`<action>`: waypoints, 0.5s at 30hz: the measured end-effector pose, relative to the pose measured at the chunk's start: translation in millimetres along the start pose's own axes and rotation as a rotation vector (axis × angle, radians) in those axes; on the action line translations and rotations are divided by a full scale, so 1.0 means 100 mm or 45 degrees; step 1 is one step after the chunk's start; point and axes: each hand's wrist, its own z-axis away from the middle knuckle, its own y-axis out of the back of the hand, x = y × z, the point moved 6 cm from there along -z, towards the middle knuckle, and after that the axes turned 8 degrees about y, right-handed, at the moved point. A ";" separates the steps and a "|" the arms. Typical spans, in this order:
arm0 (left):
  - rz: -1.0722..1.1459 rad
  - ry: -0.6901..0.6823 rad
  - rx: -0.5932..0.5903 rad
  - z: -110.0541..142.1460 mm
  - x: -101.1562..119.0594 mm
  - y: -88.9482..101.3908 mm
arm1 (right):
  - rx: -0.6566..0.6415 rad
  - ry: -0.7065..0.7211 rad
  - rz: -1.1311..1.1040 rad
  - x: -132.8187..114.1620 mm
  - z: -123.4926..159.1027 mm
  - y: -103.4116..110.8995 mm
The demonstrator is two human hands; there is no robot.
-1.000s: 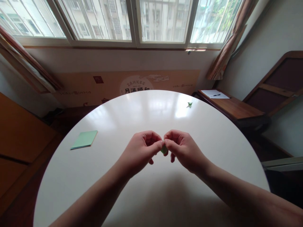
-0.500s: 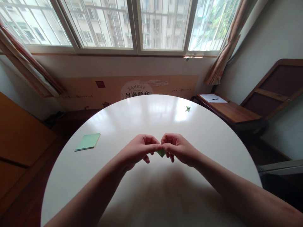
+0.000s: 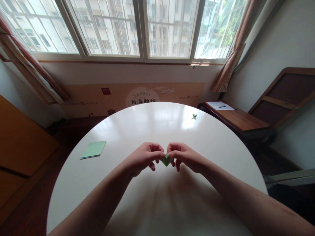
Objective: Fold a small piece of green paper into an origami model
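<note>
Green paper (image 3: 166, 161), folded to a point, is held over the table (image 3: 133, 127), well in from its left and right edges, by the left hand (image 3: 147, 154) and right hand (image 3: 182, 154), each with thumb and forefinger pinched closed on an upper corner and the other fingers loosely curled. A stack (image 3: 94, 149) of pale green sheets lies near the table's left edge; a small green figure (image 3: 194, 116) sits near the far edge, toward the right.

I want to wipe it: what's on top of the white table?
On the white table lie a light-green paper stack and a small green folded shape. The left hand and right hand pinch a folded green paper; the surface hidden behind them cannot be seen.
</note>
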 end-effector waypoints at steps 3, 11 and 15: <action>0.054 0.020 -0.035 -0.02 -0.04 0.01 | -0.011 -0.013 -0.028 0.04 -0.02 0.04; 0.058 0.042 -0.049 0.01 -0.02 0.00 | -0.059 0.016 -0.081 0.08 -0.03 0.06; 0.024 0.050 -0.043 0.01 -0.01 -0.02 | -0.105 0.004 -0.094 0.11 -0.04 0.04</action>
